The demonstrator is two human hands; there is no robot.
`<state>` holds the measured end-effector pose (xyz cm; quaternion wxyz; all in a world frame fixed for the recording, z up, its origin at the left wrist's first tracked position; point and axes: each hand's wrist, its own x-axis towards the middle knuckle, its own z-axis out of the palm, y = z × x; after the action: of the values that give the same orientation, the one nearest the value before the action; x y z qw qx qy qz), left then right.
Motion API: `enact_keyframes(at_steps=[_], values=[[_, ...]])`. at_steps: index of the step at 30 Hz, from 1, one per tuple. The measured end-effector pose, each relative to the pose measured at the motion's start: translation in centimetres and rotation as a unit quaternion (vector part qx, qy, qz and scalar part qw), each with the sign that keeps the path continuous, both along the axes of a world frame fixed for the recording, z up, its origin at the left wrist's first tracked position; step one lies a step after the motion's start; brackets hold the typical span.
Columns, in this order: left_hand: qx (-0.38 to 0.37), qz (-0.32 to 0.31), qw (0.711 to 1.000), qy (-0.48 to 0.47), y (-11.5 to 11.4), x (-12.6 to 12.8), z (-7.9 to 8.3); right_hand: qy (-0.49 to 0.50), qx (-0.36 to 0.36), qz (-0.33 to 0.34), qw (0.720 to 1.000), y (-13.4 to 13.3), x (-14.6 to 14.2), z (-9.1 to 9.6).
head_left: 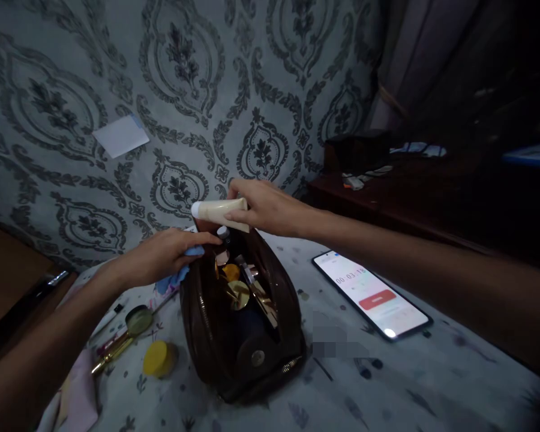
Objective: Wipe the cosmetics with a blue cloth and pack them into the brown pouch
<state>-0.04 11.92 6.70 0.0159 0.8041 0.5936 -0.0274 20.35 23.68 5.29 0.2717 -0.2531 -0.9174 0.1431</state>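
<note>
My right hand [267, 207] grips a cream-coloured squeeze tube [216, 212] with a white cap, held nearly level above the far end of a brown toiletry bag [198, 354]. Unzipped and wide at the top, the bag shows a small bottle with a grey-white cap [224, 233], a round gold item [238, 295], an orange-yellow item [231, 273] and long slim gold-trimmed items [263, 300]. At the bag's left rim, my left hand [171, 255] pinches a bit of blue cloth [193, 251], its index finger stretched over the opening. More blue material hangs beneath that hand.
Left of the bag lie a yellow round jar [158, 359], a gold-handled magnifying glass [138, 321] and a pink pouch [81, 390]. A phone [373, 294] showing a timer rests to the right. Behind stands a patterned wall [234, 108]; a dark wooden surface [364, 201] is at the right.
</note>
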Motion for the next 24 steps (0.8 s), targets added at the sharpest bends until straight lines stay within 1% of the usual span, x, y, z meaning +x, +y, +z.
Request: enact_keyframes(at_steps=[3, 5, 6, 9, 12, 14, 16, 22, 24], values=[[0.013, 0.010, 0.999, -0.036, -0.7, -0.3, -0.2, -0.047, 0.025, 0.021, 0.998, 0.9, -2.5, 0.8], [0.046, 0.018, 0.995, -0.089, -1.2, -0.7, -0.7, -0.061, 0.029, 0.039, 0.997, 1.3, -3.9, 1.3], [0.067, 0.022, 0.991, -0.117, -1.5, -0.9, -1.1, -0.069, 0.018, 0.048, 0.996, 1.4, -4.5, 1.6], [0.125, 0.036, 0.975, -0.180, -2.4, -1.8, -2.3, -0.102, -0.065, 0.066, 0.990, 1.5, -5.6, 2.6], [0.159, 0.042, 0.962, -0.216, -3.2, -2.3, -3.4, -0.132, -0.147, 0.087, 0.977, 1.3, -6.0, 3.2], [0.173, 0.045, 0.956, -0.232, -3.6, -2.4, -3.8, -0.145, -0.178, 0.101, 0.968, 1.1, -6.3, 3.2], [0.184, 0.048, 0.951, -0.242, -3.7, -2.3, -4.0, -0.155, -0.193, 0.106, 0.963, 0.8, -6.6, 2.9], [0.191, 0.049, 0.946, -0.258, -3.8, -2.1, -4.2, -0.221, -0.198, 0.093, 0.950, -0.2, -8.8, 1.7], [0.193, 0.052, 0.944, -0.263, -3.8, -2.1, -4.3, -0.224, -0.211, 0.091, 0.947, -0.4, -9.8, 1.1]])
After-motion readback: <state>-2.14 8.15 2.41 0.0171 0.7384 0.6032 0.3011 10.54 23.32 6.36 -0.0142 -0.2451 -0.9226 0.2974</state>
